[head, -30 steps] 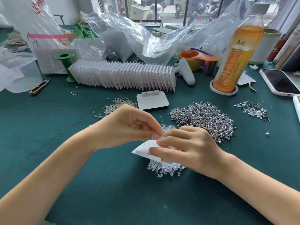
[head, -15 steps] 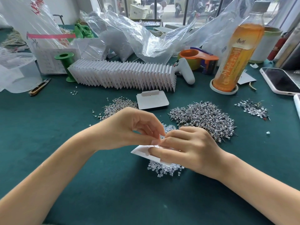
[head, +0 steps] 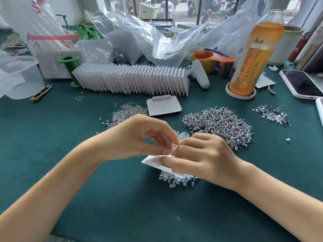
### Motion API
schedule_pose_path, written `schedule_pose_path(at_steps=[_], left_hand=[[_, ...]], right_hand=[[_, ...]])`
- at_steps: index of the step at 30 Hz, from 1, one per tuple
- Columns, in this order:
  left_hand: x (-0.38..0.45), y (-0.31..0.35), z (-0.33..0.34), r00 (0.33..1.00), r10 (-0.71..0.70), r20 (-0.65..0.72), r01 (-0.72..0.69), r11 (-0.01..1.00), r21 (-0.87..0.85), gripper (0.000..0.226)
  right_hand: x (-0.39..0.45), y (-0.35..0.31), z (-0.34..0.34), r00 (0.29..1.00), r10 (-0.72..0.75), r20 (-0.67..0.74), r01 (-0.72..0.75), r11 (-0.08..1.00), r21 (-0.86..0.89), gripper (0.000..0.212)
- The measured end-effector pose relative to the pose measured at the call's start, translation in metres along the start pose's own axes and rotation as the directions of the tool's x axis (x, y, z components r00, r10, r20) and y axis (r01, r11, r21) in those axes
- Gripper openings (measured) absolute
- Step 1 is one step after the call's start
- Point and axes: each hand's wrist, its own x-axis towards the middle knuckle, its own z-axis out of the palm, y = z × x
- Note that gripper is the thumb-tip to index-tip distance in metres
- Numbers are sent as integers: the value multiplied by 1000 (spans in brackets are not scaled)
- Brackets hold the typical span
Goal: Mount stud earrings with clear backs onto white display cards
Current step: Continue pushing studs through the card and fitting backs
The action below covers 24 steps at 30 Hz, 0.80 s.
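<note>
Green felt table [head: 52,137] holds piles of little silver stud earrings [head: 220,124]; the right hand [head: 206,159] grips a small white paper card [head: 152,160] above the clear backs [head: 176,179], so the left hand [head: 138,137] can pinch something tiny, probably a stud, at its top edge.
</note>
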Motion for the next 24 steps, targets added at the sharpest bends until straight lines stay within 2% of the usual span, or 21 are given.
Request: schedule_pose_path(at_steps=[9, 16, 24], left_hand=[[0, 0, 1, 1000, 14, 2, -14, 999, 49, 28], [0, -1, 0, 998, -2, -68, -3, 997, -72, 21], [1, 0, 1, 1000, -5, -29, 5, 1000, 4, 22]], right_hand=[[0, 0, 0, 1000, 16, -4, -15, 1000, 7, 18], [0, 0, 0, 1000, 28, -1, -28, 1000, -8, 16], [1, -2, 0, 1000, 26, 8, -26, 1000, -1, 18]])
